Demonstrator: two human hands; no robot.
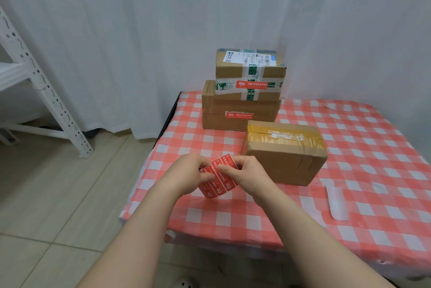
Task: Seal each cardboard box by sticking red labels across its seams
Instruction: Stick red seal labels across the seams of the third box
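Currently left hand and right hand both pinch a curled sheet of red labels above the table, near its left edge. White print unreadable. Tan-taped box sits just right. Stacked boxes at the far-left corner carry red seals, green-printed tape and a shipping label.

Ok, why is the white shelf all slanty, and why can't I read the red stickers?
Head view: the wide-angle lens probably leans the white shelf frame at the left edge; head view: the red label sheet, held by the left hand and right hand, is small and slightly blurred, so unreadable.
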